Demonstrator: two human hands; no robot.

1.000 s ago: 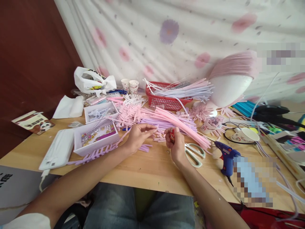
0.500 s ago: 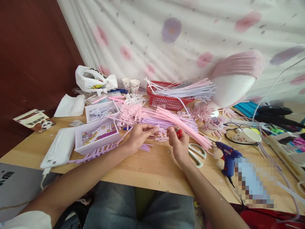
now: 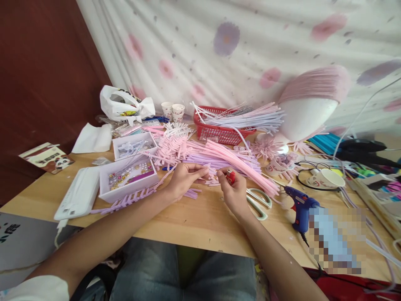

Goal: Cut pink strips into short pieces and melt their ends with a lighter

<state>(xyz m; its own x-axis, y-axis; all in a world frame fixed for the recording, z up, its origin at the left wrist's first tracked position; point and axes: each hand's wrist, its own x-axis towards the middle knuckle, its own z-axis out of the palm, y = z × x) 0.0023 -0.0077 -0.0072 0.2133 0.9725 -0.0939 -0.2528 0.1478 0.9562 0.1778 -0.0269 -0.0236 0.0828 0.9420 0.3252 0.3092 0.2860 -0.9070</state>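
Note:
My left hand [image 3: 184,179] pinches a thin pink pipe-cleaner piece [image 3: 207,178] between thumb and fingers, just in front of a heap of pink and lilac pipe cleaners [image 3: 225,159]. My right hand [image 3: 233,190] is closed round a small red lighter [image 3: 231,175], held upright close to the pinched end. The two hands are a few centimetres apart above the wooden table [image 3: 194,221].
White-handled scissors [image 3: 258,202] lie right of my right hand; a blue glue gun [image 3: 299,207] beyond them. White bead boxes [image 3: 128,177] and a white power bank [image 3: 78,194] sit left. A red basket [image 3: 219,129], a foam head [image 3: 305,113], and paper cups [image 3: 324,179] stand behind.
My right hand has turned the lighter slightly and drawn nearer to the left hand's fingertips. The left hand has stayed almost in place.

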